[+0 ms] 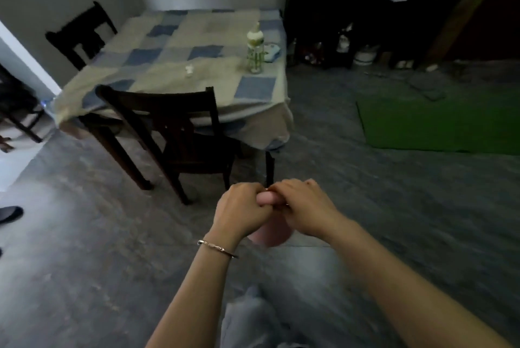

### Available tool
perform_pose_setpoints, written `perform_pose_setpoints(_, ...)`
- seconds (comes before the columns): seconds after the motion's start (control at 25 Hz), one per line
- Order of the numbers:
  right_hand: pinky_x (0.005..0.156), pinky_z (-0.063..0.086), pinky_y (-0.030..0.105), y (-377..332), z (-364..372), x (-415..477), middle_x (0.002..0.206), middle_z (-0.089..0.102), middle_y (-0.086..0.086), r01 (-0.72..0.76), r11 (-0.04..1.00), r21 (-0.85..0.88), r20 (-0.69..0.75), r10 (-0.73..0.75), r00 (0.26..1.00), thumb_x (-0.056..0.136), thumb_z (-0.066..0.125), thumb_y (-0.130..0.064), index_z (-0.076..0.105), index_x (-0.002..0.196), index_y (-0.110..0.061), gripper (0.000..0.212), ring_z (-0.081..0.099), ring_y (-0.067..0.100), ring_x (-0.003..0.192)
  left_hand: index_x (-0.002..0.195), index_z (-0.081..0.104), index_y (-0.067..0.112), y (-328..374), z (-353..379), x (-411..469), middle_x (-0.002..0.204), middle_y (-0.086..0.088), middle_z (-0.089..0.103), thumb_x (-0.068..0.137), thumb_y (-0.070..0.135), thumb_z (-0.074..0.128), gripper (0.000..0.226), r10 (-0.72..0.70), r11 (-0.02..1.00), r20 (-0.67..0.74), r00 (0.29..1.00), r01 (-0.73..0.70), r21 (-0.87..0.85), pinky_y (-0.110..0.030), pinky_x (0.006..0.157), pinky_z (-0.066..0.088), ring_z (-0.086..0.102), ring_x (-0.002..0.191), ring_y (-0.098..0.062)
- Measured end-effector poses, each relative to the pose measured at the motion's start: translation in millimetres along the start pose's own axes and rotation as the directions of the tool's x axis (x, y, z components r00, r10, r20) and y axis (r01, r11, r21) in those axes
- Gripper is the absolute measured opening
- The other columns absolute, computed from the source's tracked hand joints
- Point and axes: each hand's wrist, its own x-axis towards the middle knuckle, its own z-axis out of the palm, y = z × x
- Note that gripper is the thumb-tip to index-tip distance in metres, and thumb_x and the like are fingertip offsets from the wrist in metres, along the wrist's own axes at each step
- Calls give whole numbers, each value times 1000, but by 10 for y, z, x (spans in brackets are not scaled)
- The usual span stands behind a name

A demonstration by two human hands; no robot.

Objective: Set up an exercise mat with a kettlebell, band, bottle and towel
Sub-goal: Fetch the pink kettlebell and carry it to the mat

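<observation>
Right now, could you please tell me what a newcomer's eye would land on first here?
First, low in the centre, the left grip and right grip curl side by side round the handle of a pink kettlebell. Next, a green mat lies flat on the floor at the right. Behind, a table with a checked cloth carries a clear bottle near its right edge, with a dark chair tucked in front.
</observation>
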Motion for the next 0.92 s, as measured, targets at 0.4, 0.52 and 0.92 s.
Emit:
perform_pose_setpoints(0.4, 88, 32, 39, 2454, -847, -299, 117, 57, -3, -385, 923, 7, -99, 384, 918, 87, 50, -28, 51, 114, -26, 27, 48, 19, 118, 54, 47, 20, 2016, 1237, 1806, 74, -8, 66, 69, 30, 57, 21, 280, 955, 282, 918, -297, 19, -28, 57, 35, 60, 77, -31)
perform_pose_setpoints(0.52, 86, 30, 37, 3172, -1166, -430, 119, 56, -3, -478, 878, 25, -163, 475, 865, 87, 49, -27, 50, 116, -26, 28, 48, 19, 117, 70, 63, 18, 2708, 1631, 2297, 80, -9, 69, 69, 32, 56, 15, 393, 913, 316, 864, -408, -20, -29, 60, 40, 62, 82, -31)
perform_pose_setpoints(0.92, 87, 32, 38, 5736, -2042, -1490, 113, 59, -1, -647, 759, 75, -304, 635, 710, 85, 51, -25, 52, 112, -25, 27, 50, 20, 113, 80, 69, 20, 5237, 3229, 3242, 79, -7, 71, 63, 34, 56, 25, 582, 790, 387, 716, -611, -58, -31, 60, 44, 61, 80, -30)
